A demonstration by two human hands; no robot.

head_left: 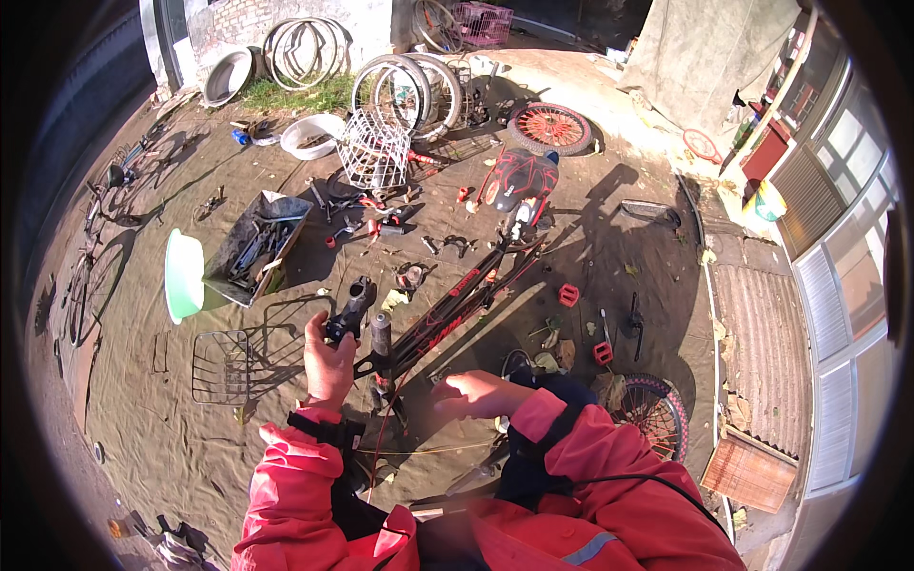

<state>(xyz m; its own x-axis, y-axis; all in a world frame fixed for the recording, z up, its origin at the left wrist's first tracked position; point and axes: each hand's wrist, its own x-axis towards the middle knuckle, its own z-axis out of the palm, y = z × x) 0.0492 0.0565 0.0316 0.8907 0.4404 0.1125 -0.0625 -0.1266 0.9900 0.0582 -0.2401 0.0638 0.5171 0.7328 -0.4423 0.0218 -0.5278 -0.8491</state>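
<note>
In the head view, the person's left hand [329,376] pinches a black stem [356,303], a bicycle part, between thumb and fingers, holding it tilted just beside the grey-topped upright tube [382,335] at the near end of a bicycle frame [449,309]; whether stem and tube touch cannot be told. The right hand [471,395] is blurred, to the right of that tube, with its fingers bent; whether they grip anything cannot be told. The black frame with red markings runs away from the person, up and to the right, toward a red-and-black saddle [522,176] at its far end. A thin red cable [378,443] trails below the tube. All this is on a brown ground sheet [143,376]. To the left are a wire rack [222,368], a pale green basin [184,276] standing on edge, and an open toolbox [287,206] full of metal tools. Beyond them are a white wire basket [374,157] and a round white basin [327,124]. A wheel with red spokes [549,127] lies flat past the saddle. On the right, two red pedals [568,295] lie apart from each other, and a second wheel [678,419] is partly hidden by the person's red sleeve [605,443].
</note>
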